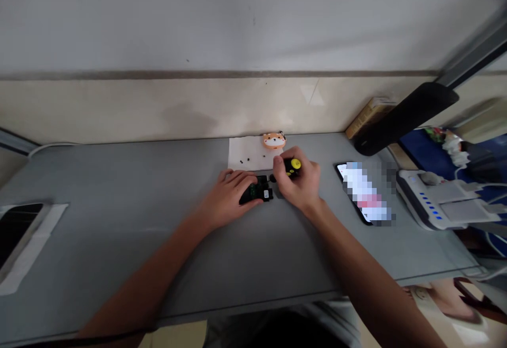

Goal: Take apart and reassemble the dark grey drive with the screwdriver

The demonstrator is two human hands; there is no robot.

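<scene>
A small black device with an exposed green circuit board (pixel 265 194) lies on the grey desk. My left hand (pixel 227 200) is closed over its left side, fingers on top and thumb along the near edge. In my right hand (pixel 301 189) is a screwdriver with a black and yellow handle (pixel 294 166), its shaft pointing left at the device's right end. Whether the tip touches the device cannot be made out. Just behind, several tiny dark screws (pixel 248 159) lie on a white sheet of paper (pixel 240 148). An orange-and-white animal-face case (pixel 274 141) rests at the paper's back right.
To the right lie a lit phone (pixel 362 195) and a white power strip (pixel 439 200) with plugs. A black cylinder (pixel 407 118) leans by a box (pixel 370 115) at the back right. A white-rimmed dark object (pixel 31 255) sits far left. The wall (pixel 158 107) bounds the desk behind.
</scene>
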